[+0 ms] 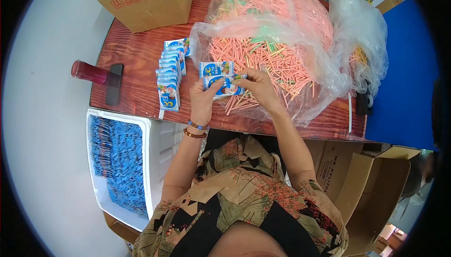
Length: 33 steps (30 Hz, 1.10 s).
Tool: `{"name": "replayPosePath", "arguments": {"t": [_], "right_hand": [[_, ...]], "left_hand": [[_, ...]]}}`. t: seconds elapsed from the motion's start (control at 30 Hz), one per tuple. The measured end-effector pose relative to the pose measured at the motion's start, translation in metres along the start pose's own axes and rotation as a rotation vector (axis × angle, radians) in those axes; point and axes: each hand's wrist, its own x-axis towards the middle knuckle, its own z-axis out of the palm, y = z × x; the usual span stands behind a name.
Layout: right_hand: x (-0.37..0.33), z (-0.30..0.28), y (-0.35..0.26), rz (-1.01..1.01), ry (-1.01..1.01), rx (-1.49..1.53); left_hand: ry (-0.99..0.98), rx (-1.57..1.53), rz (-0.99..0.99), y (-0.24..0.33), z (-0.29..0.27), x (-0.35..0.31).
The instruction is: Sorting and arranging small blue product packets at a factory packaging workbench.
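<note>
Between my two hands is a small blue and white packet (229, 87) printed with a picture. My left hand (203, 98) grips its left end, with the thumb lying on top. The fingers of my right hand (261, 87) pinch its upper right edge. Just beyond it a similar packet (216, 68) shows; whether it is held or lying on the pile, I cannot tell. Behind my hands a large clear plastic bag (203, 33) spills many thin pink sticks (282, 62), with some green and yellow ones. An overlapping row of packets (168, 92) lies left of my left hand.
A cardboard box (155, 3) stands at the far left of the wooden table (136, 50). A dark phone (114, 85) and a red bottle (89, 72) lie at the left edge. Below, a white foam box (149, 163) holds many blue packets. An open carton (376, 196) stands lower right.
</note>
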Motion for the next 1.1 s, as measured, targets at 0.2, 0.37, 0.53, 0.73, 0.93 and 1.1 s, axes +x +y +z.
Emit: {"name": "replayPosePath", "arguments": {"t": [0.2,0.37,0.53,0.73,0.93,1.1], "right_hand": [[-0.01,0.005,0.007,-0.029,0.076,0.044],[-0.015,0.004,0.007,0.031,0.1,0.029],[-0.015,0.007,0.016,-0.073,0.097,0.099],[-0.019,0.004,0.026,0.036,0.132,0.023],[-0.03,0.002,0.009,0.063,0.182,0.215],[-0.038,-0.01,0.011,-0.437,0.104,-0.223]], "left_hand": [[0.037,-0.123,-0.046,-0.005,0.003,-0.009],[0.087,-0.192,-0.059,-0.006,0.005,-0.013],[0.103,-0.167,-0.05,-0.009,0.01,-0.015],[0.1,-0.176,-0.078,-0.028,0.0,-0.014],[0.138,-0.314,-0.136,-0.024,0.001,-0.013],[0.121,-0.381,-0.163,-0.022,0.007,-0.013]]}}
